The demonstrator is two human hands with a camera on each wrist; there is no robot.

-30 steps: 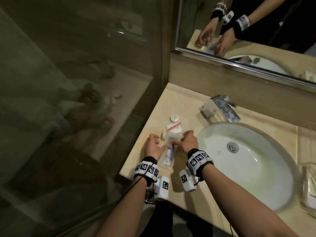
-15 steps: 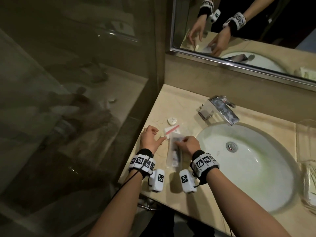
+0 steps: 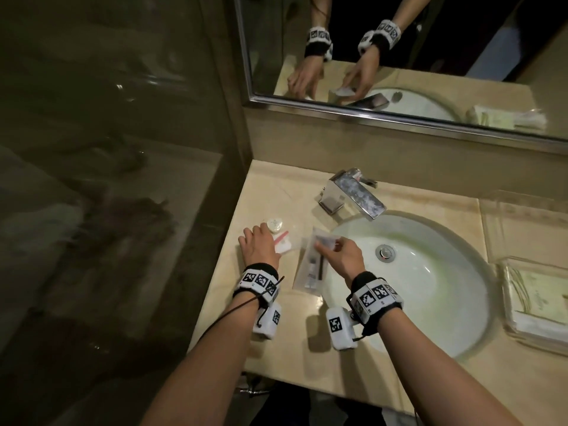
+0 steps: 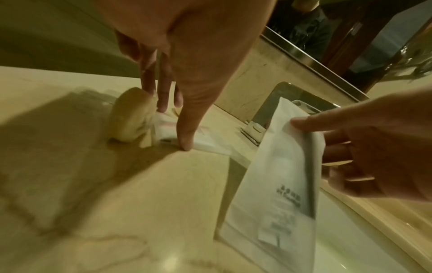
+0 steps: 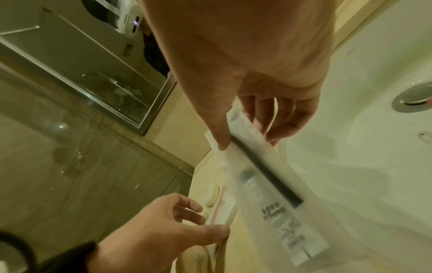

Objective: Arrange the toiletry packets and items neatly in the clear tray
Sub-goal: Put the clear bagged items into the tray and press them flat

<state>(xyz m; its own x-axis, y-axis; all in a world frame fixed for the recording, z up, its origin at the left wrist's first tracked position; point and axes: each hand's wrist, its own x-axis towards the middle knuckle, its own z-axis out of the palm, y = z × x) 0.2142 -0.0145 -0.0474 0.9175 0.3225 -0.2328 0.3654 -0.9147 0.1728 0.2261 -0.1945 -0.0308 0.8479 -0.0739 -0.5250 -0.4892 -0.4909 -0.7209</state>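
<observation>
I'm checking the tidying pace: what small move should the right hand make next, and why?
Probably carry the long packet across the sink to the clear tray. The right hand already pinches it off the counter, and the tray sits on the sink's far side.

Long frosted packets (image 3: 310,265): one
Small red-striped packets (image 3: 282,245): one
Round items (image 3: 274,225): two (second (image 4: 131,118) by the left fingers)
Clear trays (image 3: 536,299): one
</observation>
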